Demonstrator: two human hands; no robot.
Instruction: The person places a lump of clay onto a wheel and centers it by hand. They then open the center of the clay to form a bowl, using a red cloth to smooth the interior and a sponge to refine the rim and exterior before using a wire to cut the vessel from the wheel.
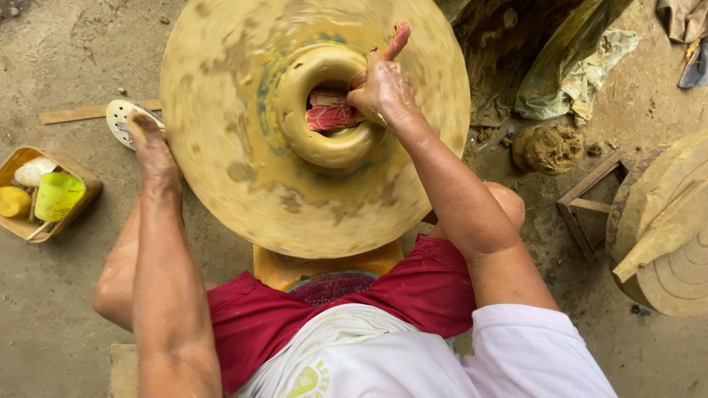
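Observation:
A wet clay pot [324, 144] with a thick rim sits at the centre of a large, blurred, clay-smeared round wheel [243, 199]. My right hand [380, 88] is on the pot's right rim, gripping a red cloth [332, 114] that hangs down into the pot's opening; one end of the cloth sticks up past my fingers. My left hand [151, 144] reaches out to the wheel's left edge, next to a white perforated disc [118, 118]. Its fingertips lie against the rim, and I cannot make out their grip.
A tray [22, 225] with a yellow-green cup, a yellow lump and a white lump lies on the dirt floor at left. A clay lump [552, 147], a wooden frame [582, 203] and stacked clay-caked boards [667, 236] stand at right. Plastic sheeting [575, 70] lies behind.

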